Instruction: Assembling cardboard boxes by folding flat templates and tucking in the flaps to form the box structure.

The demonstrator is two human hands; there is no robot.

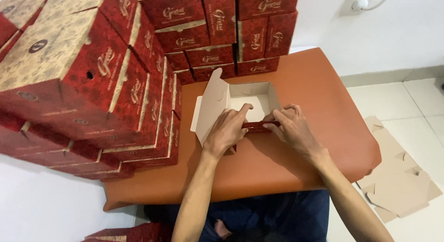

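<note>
cardboard, pale inside and dark red outside, makes up the half-folded box point(240, 105) sitting near the middle of the orange padded bench point(323, 80), with its lid flap standing open toward the left. the person's left hand point(226, 131) rests on the box's near left corner, fingers pressed together and the fingertips pushing down over the front wall into the hollow. the right hand point(291, 126) sits just beside it on the near right corner, fingers curled and pinching the red front flap point(259, 126) that runs between the two hands. both forearms reach in from the bench's near edge, over dark blue trousers point(277, 214). a tall stack of finished red boxes point(92, 75) crowds the left edge of the bench and leans over it, and another stack of boxes point(231, 29) lines the far edge against the white wall, close behind the open box. on the white tiled floor off the right edge lie flat brown cardboard blanks point(397, 177).
</note>
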